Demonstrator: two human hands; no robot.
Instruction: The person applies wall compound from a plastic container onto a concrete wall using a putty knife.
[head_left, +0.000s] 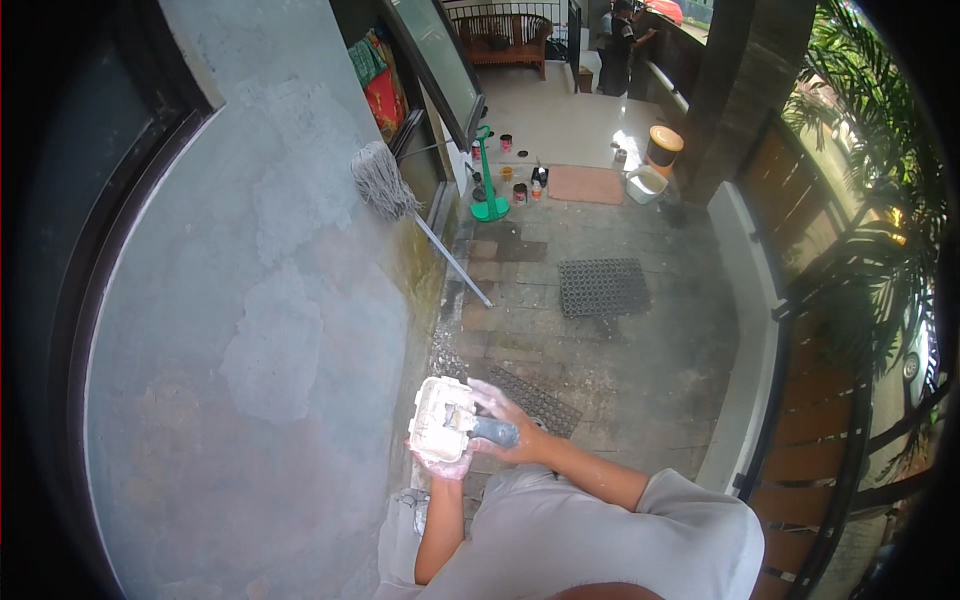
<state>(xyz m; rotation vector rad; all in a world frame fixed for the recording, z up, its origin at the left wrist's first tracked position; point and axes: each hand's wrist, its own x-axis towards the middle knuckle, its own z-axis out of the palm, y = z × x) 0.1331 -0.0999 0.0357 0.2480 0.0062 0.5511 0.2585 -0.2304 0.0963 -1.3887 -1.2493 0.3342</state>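
My left hand [447, 467] is closed under a small white rectangular tub [420, 422], propping it up from below. Pale putty smears the inside of the tub. My right hand [512, 412] grips a putty knife by its dark grey handle [495, 432], its blade over the tub. Whitish residue coats the fingers of both hands. Just to the left rises a grey wall [270, 350] with lighter patches of filler on it.
A mop [385, 180] leans by the open window [435, 60]. Beyond it stand a green long-handled dustpan [490, 208], several small cans, a pinkish mat [585, 184] and a white bucket [646, 184]. Black rubber mats [602, 287] lie on the paving. Two people [617, 45] are far back.
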